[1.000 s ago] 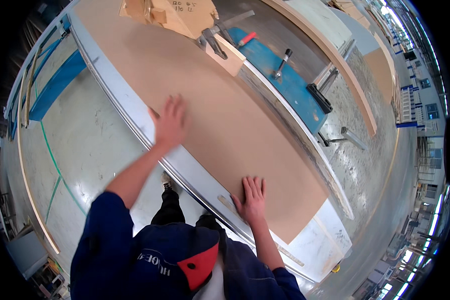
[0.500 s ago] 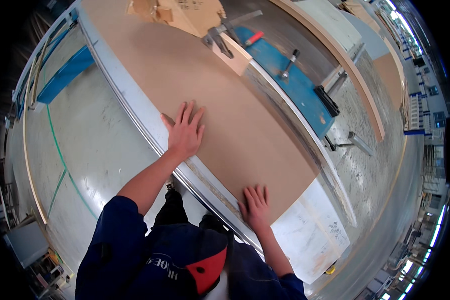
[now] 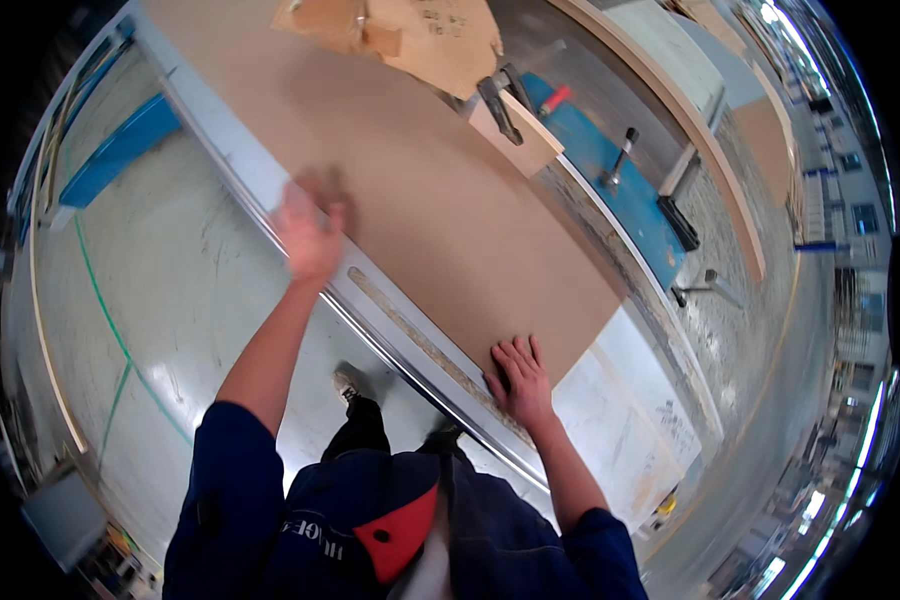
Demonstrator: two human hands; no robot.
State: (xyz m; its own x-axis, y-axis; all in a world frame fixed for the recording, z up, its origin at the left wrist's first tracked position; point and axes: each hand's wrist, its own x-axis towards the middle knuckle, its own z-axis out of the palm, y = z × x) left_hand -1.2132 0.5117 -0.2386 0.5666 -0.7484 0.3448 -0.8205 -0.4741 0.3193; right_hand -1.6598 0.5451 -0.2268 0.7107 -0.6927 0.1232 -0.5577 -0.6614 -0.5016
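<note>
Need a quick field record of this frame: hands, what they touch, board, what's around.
left hand: left hand, blurred, at the near long edge of the brown board; contact unclear
right hand: right hand, flat, fingers spread, on the board's near corner
board: large, flat on the white table
on board, far end: cardboard pieces
beside board: wood block with clamp; blue machine bed
floor: pale, with a green line
</note>
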